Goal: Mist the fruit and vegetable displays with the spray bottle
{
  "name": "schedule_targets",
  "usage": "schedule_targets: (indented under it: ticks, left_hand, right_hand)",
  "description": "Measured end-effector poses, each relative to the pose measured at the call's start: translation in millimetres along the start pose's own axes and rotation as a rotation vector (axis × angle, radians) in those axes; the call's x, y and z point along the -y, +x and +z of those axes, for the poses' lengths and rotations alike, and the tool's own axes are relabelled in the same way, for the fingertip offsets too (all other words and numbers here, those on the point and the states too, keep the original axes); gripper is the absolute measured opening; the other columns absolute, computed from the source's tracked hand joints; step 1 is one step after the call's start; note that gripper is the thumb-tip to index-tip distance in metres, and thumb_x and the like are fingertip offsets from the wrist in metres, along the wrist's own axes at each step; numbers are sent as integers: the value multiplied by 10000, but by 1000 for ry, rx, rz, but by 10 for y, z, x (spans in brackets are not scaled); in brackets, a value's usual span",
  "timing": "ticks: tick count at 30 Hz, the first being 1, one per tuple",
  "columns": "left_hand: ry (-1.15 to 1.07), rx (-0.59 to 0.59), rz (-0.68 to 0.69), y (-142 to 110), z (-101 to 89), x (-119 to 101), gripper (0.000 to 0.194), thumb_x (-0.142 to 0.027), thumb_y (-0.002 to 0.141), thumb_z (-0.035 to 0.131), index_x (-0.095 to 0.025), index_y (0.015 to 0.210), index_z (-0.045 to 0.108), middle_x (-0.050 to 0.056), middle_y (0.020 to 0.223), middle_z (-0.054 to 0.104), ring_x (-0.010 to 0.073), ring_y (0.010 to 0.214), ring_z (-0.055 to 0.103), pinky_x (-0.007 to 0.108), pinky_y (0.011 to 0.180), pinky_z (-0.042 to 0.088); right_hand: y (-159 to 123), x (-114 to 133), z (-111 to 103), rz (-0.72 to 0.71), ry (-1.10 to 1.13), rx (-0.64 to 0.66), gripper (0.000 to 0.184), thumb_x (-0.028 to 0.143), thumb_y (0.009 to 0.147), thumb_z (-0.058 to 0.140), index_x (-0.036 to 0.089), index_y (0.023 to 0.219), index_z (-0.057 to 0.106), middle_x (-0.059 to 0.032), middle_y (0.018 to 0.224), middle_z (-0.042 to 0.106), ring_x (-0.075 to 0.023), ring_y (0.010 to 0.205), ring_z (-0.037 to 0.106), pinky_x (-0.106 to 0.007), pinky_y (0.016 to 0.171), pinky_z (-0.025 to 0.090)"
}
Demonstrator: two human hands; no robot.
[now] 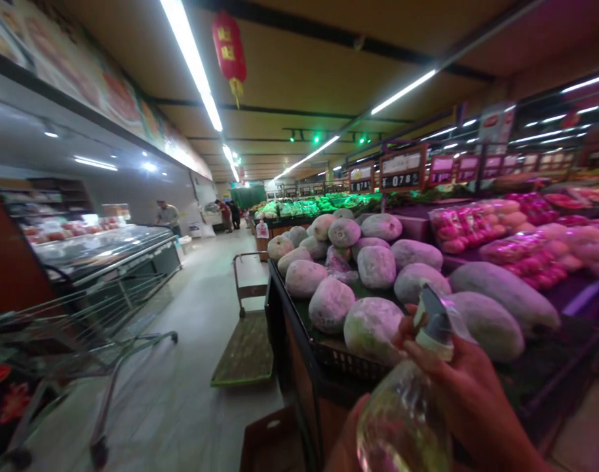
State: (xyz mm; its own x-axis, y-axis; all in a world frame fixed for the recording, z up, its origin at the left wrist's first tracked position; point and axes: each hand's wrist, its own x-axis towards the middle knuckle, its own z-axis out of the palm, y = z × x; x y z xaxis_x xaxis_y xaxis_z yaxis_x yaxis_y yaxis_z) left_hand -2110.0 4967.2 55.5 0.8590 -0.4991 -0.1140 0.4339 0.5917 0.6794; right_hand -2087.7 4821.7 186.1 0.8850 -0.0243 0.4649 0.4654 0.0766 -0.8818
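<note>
Bottle (402, 419) by the melons (331, 305), left hand (346, 436) round its side, right hand (476, 387) gripping the grey-and-cream top (434, 321). Top's at the neck, can't tell if it's fastened tbh.

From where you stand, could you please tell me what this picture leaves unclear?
Head view throughout:
Clear plastic item: lower end cut off by the bottom edge.
Left hand: mostly hidden behind that plastic, cut off below.
Larger price sign: upper lines blurred.
People in the aisle: too small for detail.
</note>
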Motion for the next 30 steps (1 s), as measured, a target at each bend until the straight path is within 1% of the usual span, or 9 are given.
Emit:
schedule_targets:
  ticks: [4, 6, 8, 11, 15, 19, 21, 26, 30]
  left_hand:
    - [97, -34, 73, 184, -53, -29, 532, -680, 657, 750, -228, 935, 785, 53, 1034, 768, 315, 1291, 587, 447, 1184, 325]
    - [168, -26, 111, 259, -110, -17, 564, -698, 713, 697, -247, 1042, 775, 71, 1082, 763, 336, 1226, 630, 499, 1124, 392]
    - [205, 10, 153, 333, -148, 3, 622, -627, 690, 768, -281, 1205, 720, 70, 1127, 760, 331, 1158, 666, 500, 1079, 430]
    - [262, 59, 202, 445, -143, 33, 751, -457, 642, 870, -316, 1339, 627, 67, 1163, 753, 321, 1117, 684, 478, 1058, 442]
    - [392, 81, 222, 567, -26, 22, 689, -405, 740, 810, -282, 1380, 586, 104, 1322, 678, 365, 1284, 586, 488, 1138, 377]
    - [426, 197, 187, 604, 210, -102, 916, -275, 528, 935, -259, 1372, 578, 114, 1231, 708, 394, 1193, 635, 481, 1008, 479]
    - [340, 272, 163, 576, 355, -193, 916, -131, 446, 945, -248, 1298, 628, 90, 1215, 720, 348, 1191, 640, 412, 998, 468]
    - [74, 462, 146, 398, 517, -399, 776, -143, 442, 947, -247, 1173, 709, 1, 987, 735, 100, 787, 664, 212, 732, 463]
    - [150, 447, 182, 210, 339, -540, 841, -350, 503, 954, -213, 1274, 647, 85, 1119, 717, 216, 1025, 676, 277, 834, 480]
  right_hand:
    - [150, -132, -187, 0, -113, -47, 314, 500, 734, 793, 220, 875, 768, -75, 1011, 781, -336, 971, 708, -406, 859, 555]
    - [224, -163, -286, 2, -112, -77, 304, 489, 745, 785, 227, 900, 766, -69, 1031, 780, -337, 1015, 697, -398, 861, 545]
    - [288, -172, -383, 7, -76, -109, 312, 464, 750, 790, 234, 958, 757, -64, 1039, 779, -331, 1027, 692, -386, 827, 549]
    - [350, -162, -528, -3, -72, -176, 318, 467, 720, 812, 238, 935, 760, -66, 1026, 775, -345, 1032, 688, -415, 849, 549]
    - [367, -170, -721, 0, -134, -253, 245, 477, 724, 819, 267, 843, 774, -78, 1038, 776, -372, 1082, 682, -468, 948, 527]
    - [328, -184, -830, 39, -145, -372, 318, 488, 669, 862, 261, 879, 789, -80, 1158, 765, -383, 1130, 676, -474, 979, 525]
    - [290, -159, -806, 81, -142, -437, 368, 520, 641, 864, 240, 867, 789, -86, 1091, 786, -371, 1029, 718, -453, 891, 568]
    - [227, -74, -534, 85, -104, -491, 419, 498, 652, 851, 191, 921, 756, -64, 815, 792, -308, 747, 755, -378, 663, 584]
    - [278, -63, -204, 69, -48, -422, 433, 447, 673, 869, 176, 983, 734, -61, 861, 785, -302, 824, 739, -378, 713, 558]
